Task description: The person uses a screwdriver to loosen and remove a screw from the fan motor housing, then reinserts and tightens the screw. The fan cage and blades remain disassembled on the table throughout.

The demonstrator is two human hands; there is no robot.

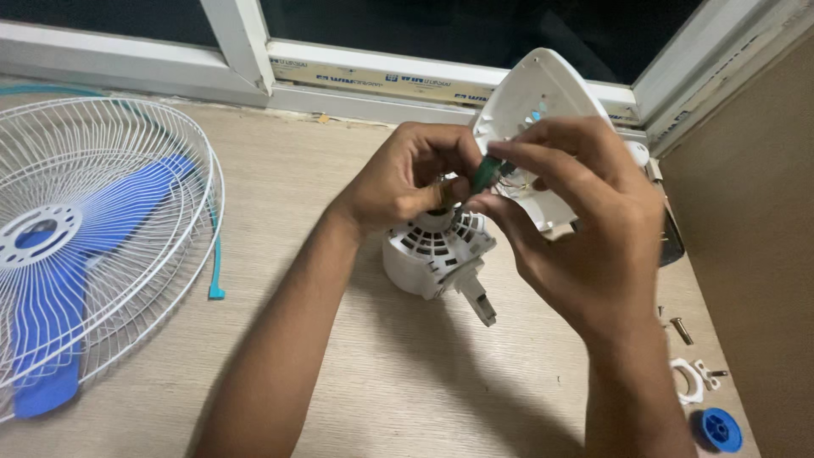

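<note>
Head view is looking down at a pale wood-grain counter [398, 373] beneath a window frame [246, 42], where two bare hands are meeting over a dismantled fan. The left hand [407, 182] is curling its fingers [441, 144] around the top of the white motor housing [437, 250], which is sitting upright on the counter at the centre, with a short white stem sticking out toward the near right. The right hand [585, 229] is pinching a small green-handled tool [485, 174] between thumb and fingertips, its fingers drawn narrow around the handle; the tool's tip is hidden among the fingers and thin wires. Just behind both hands, a white rounded base cover [534, 93] is standing tilted, its hollow inner side facing the camera, touching or nearly touching the motor housing; the hands are covering the joint, so I cannot tell which.

At the far left, a white wire fan guard [127, 170] is lying flat with a blue fan blade [51, 288] showing through it, and a teal strip [216, 254] is trailing along its right edge. At the near right edge of the counter, well apart from the hands, a screw [681, 330], a white plastic ring piece [685, 380] and a blue round cap [719, 429] are lying loose.
</note>
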